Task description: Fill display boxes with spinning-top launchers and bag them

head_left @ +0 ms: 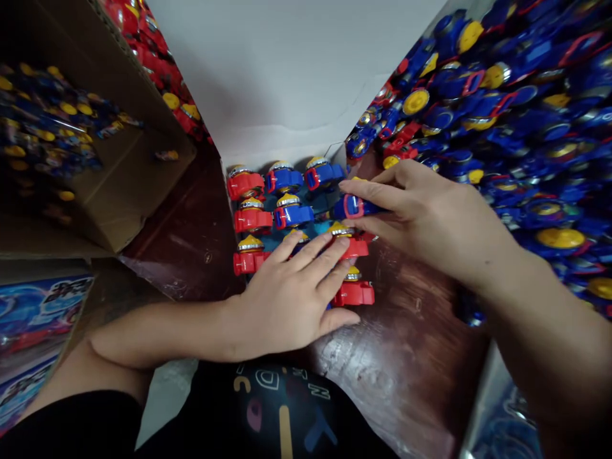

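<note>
Red and blue toys with yellow and silver tops stand in rows in front of a white box panel. Among them are a red toy at the back left and a blue toy in the middle. My left hand lies flat over the front toys, fingers spread, partly hiding them. Its fingertips touch a red toy on the right. My right hand grips a blue toy between thumb and fingers at the right edge of the rows.
Blue toys are heaped on the right, red ones behind on the left. A cardboard box at the left holds small blue and yellow pieces. Printed packaging lies lower left. The tabletop is dark brown.
</note>
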